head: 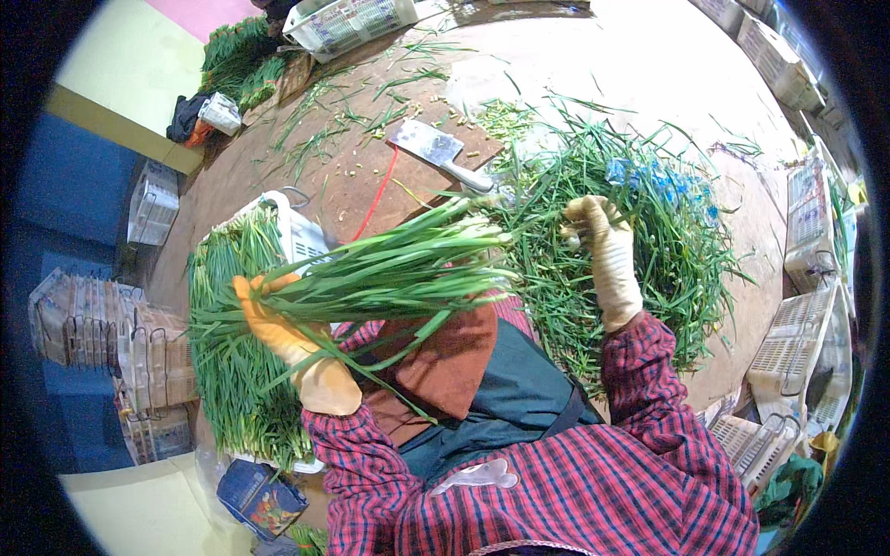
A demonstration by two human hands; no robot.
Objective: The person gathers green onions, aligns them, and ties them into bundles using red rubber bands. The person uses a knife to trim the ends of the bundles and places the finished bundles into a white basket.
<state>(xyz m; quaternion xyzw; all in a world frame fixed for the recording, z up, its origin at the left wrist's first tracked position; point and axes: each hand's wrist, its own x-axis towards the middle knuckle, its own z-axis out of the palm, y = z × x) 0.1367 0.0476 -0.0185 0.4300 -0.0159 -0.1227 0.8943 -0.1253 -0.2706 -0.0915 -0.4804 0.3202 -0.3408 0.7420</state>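
Note:
My left hand [281, 326], in an orange-and-cream work glove, grips a thick bunch of long green leaves, likely garlic chives [389, 271], by the leafy end. Their pale cut ends point right, above my lap. My right hand [598, 233], in a cream glove, is raised over a large heap of loose green leaves [570, 306]. Its fingers are curled, and a thin strand runs from near the bunch's pale ends to the fingertips; whether they pinch it is unclear. Beneath my left hand, a white plastic crate [302, 233] is packed with aligned chives [243, 389].
A cleaver [434, 149] lies on a brown board [480, 142] ahead, with a red strip [379, 194] beside it. Cut stem pieces litter the floor. Stacked crates stand at left [153, 354] and right [799, 347]. Blue plastic [657, 181] lies on the heap. Bundled chives [240, 59] are piled at back left.

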